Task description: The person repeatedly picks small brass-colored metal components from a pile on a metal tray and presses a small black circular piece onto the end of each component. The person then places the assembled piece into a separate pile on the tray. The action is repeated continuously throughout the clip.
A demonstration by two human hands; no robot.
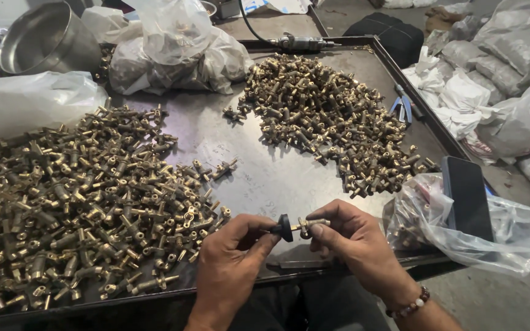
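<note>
Together, left hand [231, 248] pinches a black knob [285, 227] while right hand [351, 236] fingers grip its brass fitting [311, 224].

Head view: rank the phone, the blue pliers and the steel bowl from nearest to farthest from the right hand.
From the right hand:
1. Phone, just to its right, lying on a clear bag at the tray's edge.
2. Blue pliers, farther up, by the tray's right rim.
3. Steel bowl, far corner, upper left.
</note>
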